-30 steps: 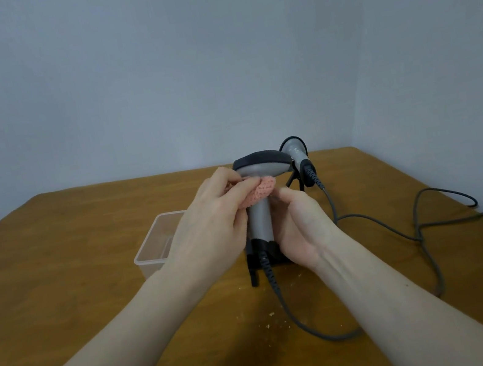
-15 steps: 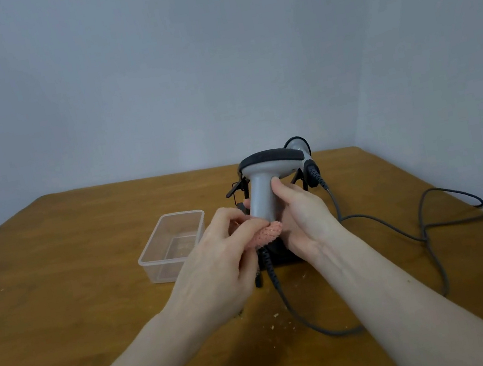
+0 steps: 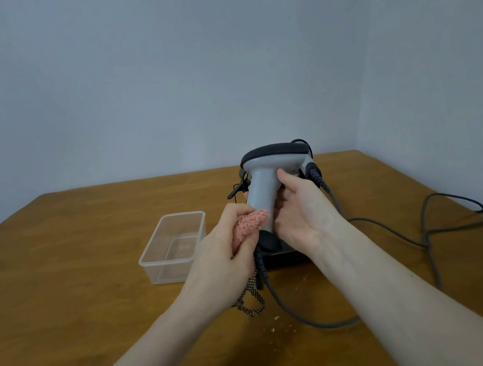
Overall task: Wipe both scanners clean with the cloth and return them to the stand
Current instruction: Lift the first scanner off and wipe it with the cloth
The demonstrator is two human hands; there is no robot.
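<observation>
A grey scanner (image 3: 261, 185) with a black top stands upright in the middle of the table, and my right hand (image 3: 298, 208) grips its handle from the right. My left hand (image 3: 229, 249) pinches a pink cloth (image 3: 249, 225) and presses it against the lower part of the handle. A checked loop (image 3: 250, 302) hangs from the cloth below my left hand. The second scanner (image 3: 311, 167) is mostly hidden behind the first. The black stand (image 3: 282, 258) shows under my hands.
A clear plastic box (image 3: 174, 248) sits left of the scanners. Grey cables (image 3: 426, 234) run across the wooden table (image 3: 57, 279) to the right and curl in front of me. Crumbs lie near the front cable. Walls close the back and right.
My left hand has slid the cloth down from the scanner's head to the lower handle. The scanner rose slightly and the checked loop now hangs into view.
</observation>
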